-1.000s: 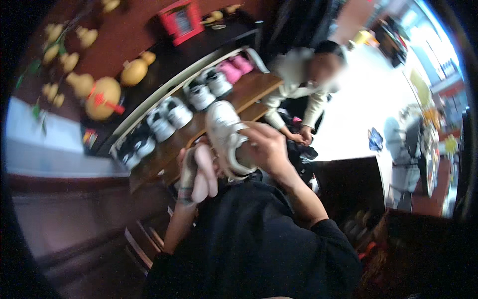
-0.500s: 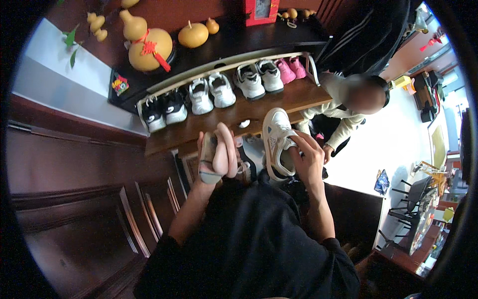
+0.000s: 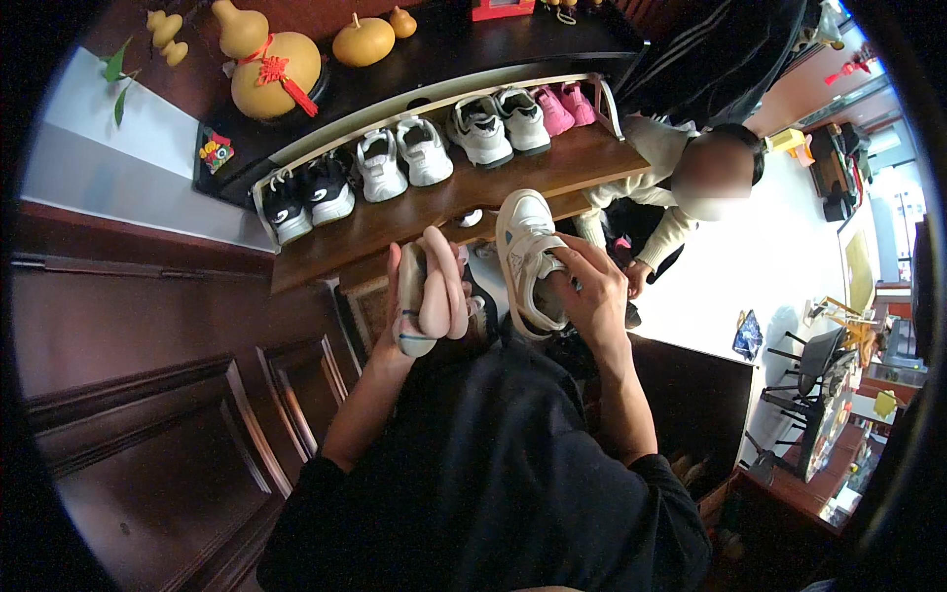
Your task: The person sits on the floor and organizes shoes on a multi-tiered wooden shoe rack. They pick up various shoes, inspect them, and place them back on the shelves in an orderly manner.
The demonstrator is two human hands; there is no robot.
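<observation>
Left hand [image 3: 393, 296]: grasping a pink-strapped sandal [image 3: 447, 296].
Right hand [image 3: 595, 293]: grasping a white sneaker [image 3: 526, 240] by its collar.
Shelf [image 3: 395, 223]: black sneakers [image 3: 327, 191] near left edge, pink sneakers [image 3: 554, 112] near right.

Yellow gourd [image 3: 249, 87] with red tassel [image 3: 298, 96] — dark chair [image 3: 821, 357]

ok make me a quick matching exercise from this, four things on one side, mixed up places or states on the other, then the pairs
1 left hand
2 big gourd
3 right hand
4 bright pink shoes

A at the right end of the shoe row
B holding a white shoe
C has a red knot on it
D holding pale pink footwear

Pairs: 1-D, 2-C, 3-B, 4-A
</observation>
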